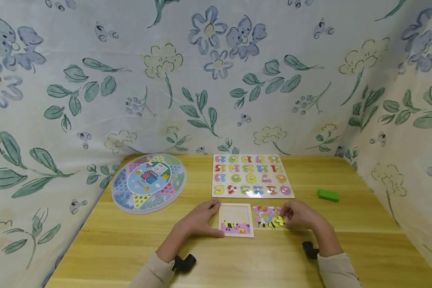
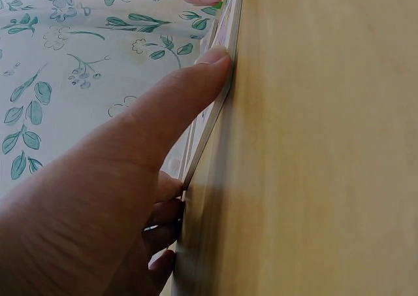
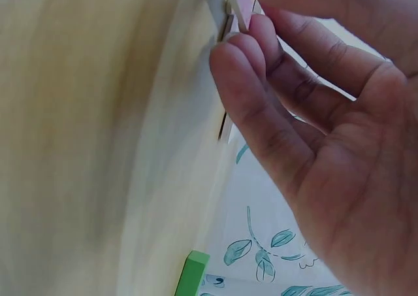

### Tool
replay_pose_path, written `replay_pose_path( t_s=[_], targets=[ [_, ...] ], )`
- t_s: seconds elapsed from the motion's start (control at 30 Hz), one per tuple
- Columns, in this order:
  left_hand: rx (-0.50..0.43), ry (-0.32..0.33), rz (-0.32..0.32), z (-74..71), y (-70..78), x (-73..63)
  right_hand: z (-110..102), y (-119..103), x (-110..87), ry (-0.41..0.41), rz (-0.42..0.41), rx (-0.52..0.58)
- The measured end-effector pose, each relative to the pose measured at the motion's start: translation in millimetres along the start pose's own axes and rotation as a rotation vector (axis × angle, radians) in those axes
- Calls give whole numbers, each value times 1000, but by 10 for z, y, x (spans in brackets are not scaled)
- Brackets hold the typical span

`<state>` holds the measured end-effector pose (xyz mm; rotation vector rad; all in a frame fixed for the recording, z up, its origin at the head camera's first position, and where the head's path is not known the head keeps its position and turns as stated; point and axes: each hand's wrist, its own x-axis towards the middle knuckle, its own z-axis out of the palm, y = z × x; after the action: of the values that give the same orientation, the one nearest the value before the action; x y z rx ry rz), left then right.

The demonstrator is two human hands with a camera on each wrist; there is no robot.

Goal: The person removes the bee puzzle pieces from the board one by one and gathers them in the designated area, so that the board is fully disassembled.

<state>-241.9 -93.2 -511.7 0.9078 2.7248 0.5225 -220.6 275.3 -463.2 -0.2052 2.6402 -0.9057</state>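
A square wooden puzzle tray lies on the table, its bottom strip filled with pink pieces showing a bee, its upper part bare wood. My left hand holds the tray by its left side, thumb at the near corner and fingers at the far one. In the left wrist view the thumb presses on the tray's edge. Right of the tray lie several loose jigsaw pieces, pink, yellow and blue. Over their right end my right hand pinches a jigsaw piece, seen nearly edge-on in the right wrist view.
Behind the tray lies a number puzzle board with colourful digits. A round Chinese checkers board is at the back left. One green block lies to the right. Floral cloth hangs behind the wooden table.
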Motion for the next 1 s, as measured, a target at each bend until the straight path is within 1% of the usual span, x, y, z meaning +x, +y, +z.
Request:
replay_pose_path(
  t_s=[0.4,0.83,1.0],
  targets=[
    [-3,2,3,12,-7,15,-1,-1,-11,-6,-1,-24],
    [6,-4,-1,-8,-2,13,7,8,8,-5,8,-36],
    [4,-6,1,0,-5,12,4,20,11,-15,-2,-34]
  ],
)
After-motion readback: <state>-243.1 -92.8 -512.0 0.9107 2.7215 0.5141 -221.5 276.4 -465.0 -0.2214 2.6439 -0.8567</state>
